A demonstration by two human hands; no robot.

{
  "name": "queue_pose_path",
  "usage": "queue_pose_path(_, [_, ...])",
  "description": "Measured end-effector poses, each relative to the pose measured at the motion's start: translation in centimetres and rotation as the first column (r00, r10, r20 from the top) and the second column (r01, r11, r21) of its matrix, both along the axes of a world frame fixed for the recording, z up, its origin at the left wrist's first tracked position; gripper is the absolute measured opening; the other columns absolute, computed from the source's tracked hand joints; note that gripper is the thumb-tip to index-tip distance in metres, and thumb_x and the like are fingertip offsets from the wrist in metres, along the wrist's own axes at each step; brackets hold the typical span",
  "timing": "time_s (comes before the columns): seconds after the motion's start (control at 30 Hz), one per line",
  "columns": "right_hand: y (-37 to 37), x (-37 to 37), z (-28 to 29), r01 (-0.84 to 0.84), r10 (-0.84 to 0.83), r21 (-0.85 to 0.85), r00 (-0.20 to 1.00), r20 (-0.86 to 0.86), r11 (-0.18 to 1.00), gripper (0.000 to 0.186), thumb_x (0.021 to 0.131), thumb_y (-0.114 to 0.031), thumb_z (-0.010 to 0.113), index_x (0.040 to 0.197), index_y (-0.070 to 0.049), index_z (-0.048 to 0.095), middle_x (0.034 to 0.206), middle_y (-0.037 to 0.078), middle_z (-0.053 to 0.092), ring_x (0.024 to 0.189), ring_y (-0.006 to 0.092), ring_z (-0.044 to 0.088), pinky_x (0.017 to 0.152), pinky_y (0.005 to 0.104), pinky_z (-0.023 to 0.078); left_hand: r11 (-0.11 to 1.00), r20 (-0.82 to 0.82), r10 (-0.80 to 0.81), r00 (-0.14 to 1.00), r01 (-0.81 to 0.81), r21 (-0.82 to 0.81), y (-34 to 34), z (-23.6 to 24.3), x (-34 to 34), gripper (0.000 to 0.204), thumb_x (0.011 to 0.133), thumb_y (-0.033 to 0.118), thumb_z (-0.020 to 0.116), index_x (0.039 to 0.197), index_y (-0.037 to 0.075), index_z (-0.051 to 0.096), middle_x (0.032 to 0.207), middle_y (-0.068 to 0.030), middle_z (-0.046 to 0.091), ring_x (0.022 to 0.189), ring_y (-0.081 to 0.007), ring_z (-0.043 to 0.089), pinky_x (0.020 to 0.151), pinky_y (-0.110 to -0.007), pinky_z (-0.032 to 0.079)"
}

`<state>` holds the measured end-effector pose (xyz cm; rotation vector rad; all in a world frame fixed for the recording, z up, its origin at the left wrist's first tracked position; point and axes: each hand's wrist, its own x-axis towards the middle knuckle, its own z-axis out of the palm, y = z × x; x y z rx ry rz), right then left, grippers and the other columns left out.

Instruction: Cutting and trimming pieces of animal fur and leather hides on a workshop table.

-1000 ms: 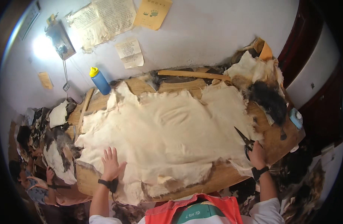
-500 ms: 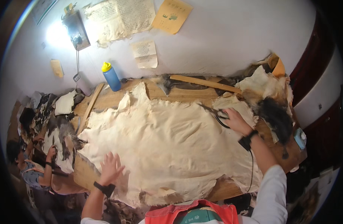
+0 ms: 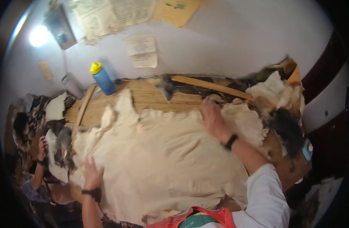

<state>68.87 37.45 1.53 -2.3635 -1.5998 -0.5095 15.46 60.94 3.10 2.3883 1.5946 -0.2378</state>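
A large cream hide [image 3: 155, 159] lies spread over the wooden table [image 3: 170, 106]. At the hide's left part, my left hand [image 3: 92, 174] has its fingers spread on or just above the surface, holding nothing. My right hand [image 3: 213, 119] reaches to the far edge of the hide, just short of a wooden strip [image 3: 208, 85]. A small dark shape is at its fingertips, perhaps the scissors; blur hides whether the fingers grip it.
A blue bottle [image 3: 105, 81], a grey tumbler [image 3: 71, 85] and another strip [image 3: 83, 106] stand or lie at the back left. Fur scraps [image 3: 284, 127] pile at right. At left, another person's hand [image 3: 41, 148] is among more pelts [image 3: 55, 108].
My right hand has moved up and leftward from the right of the hide to its far edge; the scissors are no longer clearly visible. My left hand has shifted slightly left.
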Motion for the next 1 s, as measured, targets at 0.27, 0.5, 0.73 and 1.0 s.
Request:
queue_pose_path(0.27, [-17.4,13.2,-1.6,0.42,-0.654,-0.577,0.702,-0.283,0.701,0.092,0.089,-0.062,0.051,0.155,-0.009,0.016,0.161,0.015,0.017,0.149,0.0352,0.014,0.116,0.0586,0.012,0.999,-0.021,-0.004,1.0,0.003,-0.036,1.4,-0.1,1.2,0.087,0.089,0.034,0.059,0.155,0.003,0.011,0.159,-0.0297,0.002,0.145,-0.0509,0.001,0.117,-0.055,0.014])
queue_pose_path(0.5, [-15.8,9.0,-1.0,0.332,-0.396,-0.398,0.914,-0.086,0.855,0.081,0.086,-0.036,0.067,0.151,-0.008,0.027,0.151,0.024,0.032,0.137,0.0388,0.035,0.111,0.0543,0.028,0.913,-0.151,-0.337,0.929,0.362,0.186,1.1,-2.0,1.3,0.085,0.087,0.037,0.064,0.153,0.004,0.022,0.159,-0.0241,0.017,0.147,-0.0465,0.01,0.116,-0.059,0.016])
queue_pose_path(0.73, [-20.2,-10.8,1.0,-0.272,0.13,-0.431,0.935,-0.331,0.861,0.082,0.086,-0.055,0.06,0.15,-0.014,0.031,0.156,0.014,0.029,0.145,0.0325,0.024,0.112,0.0565,0.024,0.635,0.151,-0.761,0.631,0.772,-0.03,-18.9,1.5,12.7,0.092,0.079,0.043,0.072,0.152,0.01,0.027,0.159,-0.0219,0.018,0.147,-0.0424,0.015,0.109,-0.067,0.021])
queue_pose_path(1.0, [-22.9,-11.1,1.7,-0.136,-0.083,-0.494,0.914,-0.396,0.859,0.094,0.084,-0.065,0.058,0.153,-0.012,0.024,0.159,0.015,0.021,0.148,0.0325,0.016,0.115,0.0581,0.018,0.151,0.238,-0.955,0.176,0.982,-0.117,-25.2,2.6,4.0,0.083,0.07,0.018,0.072,0.147,0.024,0.04,0.156,-0.0161,0.03,0.145,-0.0363,0.027,0.11,-0.06,0.026])
